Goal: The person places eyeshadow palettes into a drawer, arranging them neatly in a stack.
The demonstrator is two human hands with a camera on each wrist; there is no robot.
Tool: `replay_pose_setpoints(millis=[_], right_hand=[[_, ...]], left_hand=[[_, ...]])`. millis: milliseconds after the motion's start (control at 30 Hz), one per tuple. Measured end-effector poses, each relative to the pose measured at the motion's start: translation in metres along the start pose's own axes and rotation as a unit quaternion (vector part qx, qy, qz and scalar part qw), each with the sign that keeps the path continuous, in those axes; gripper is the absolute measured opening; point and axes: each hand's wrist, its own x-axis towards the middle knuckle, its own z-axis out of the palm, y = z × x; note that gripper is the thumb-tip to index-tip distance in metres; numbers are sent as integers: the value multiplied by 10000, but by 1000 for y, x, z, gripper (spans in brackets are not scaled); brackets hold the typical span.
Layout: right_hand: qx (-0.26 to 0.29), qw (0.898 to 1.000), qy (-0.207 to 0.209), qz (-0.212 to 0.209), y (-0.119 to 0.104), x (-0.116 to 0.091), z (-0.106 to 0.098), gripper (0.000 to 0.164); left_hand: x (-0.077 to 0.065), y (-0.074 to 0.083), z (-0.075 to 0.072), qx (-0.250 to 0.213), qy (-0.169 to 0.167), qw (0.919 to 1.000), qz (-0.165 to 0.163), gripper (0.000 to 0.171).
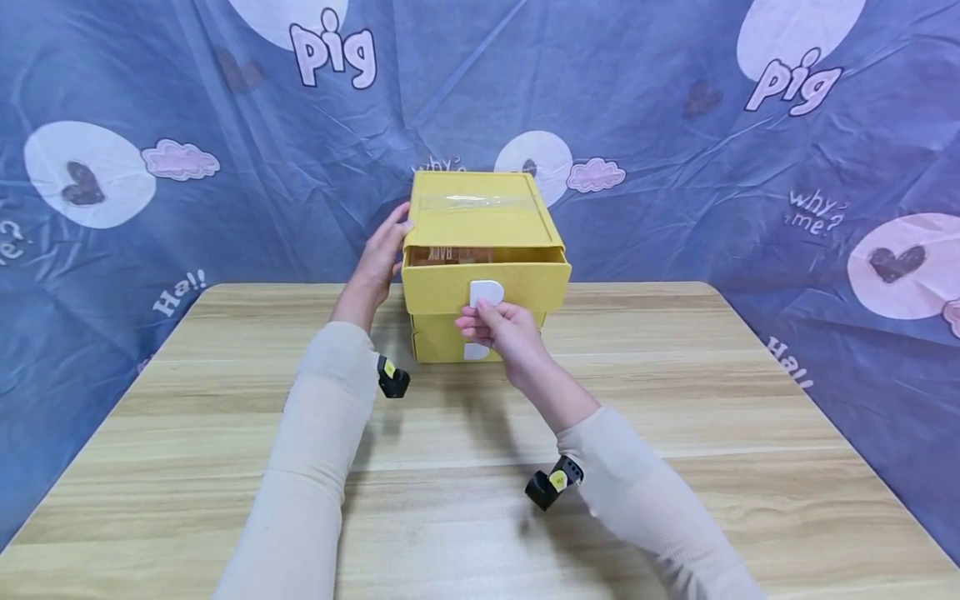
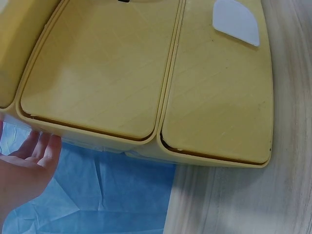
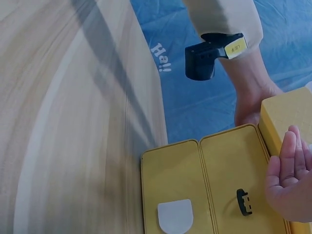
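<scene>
A yellow drawer unit (image 1: 480, 212) stands at the table's far edge, its top drawer (image 1: 435, 292) pulled partway out toward me. My right hand (image 1: 513, 333) pinches the drawer's white handle (image 1: 486, 292), thumb at its front and the other fingers below. Inside the gap shows a brown item (image 1: 453, 254) with printed letters. My left hand (image 1: 378, 262) rests against the unit's left side, fingers extended; the left wrist view shows those fingertips (image 2: 52, 146) at the side wall. In the right wrist view, the middle drawer carries a black bracket (image 3: 243, 202), and the bottom one a white handle (image 3: 175, 217).
Clear tape (image 1: 472, 202) runs across the unit's top. The wooden table (image 1: 450, 517) extends toward me on both sides. Behind it hangs a blue printed cloth (image 1: 300, 200). Each forearm wears a black wrist camera (image 1: 393, 379).
</scene>
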Motion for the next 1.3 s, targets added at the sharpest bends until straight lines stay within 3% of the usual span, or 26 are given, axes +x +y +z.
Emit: replay_pose_setpoints(millis=[400, 1300], right_hand=[[141, 9994, 144, 286, -3, 16, 1, 28], [472, 9973, 376, 408, -3, 33, 5, 27]], left_hand=[[-1, 1, 0, 77, -20, 10000, -28, 51], [1, 1, -2, 94, -40, 9999, -64, 52]])
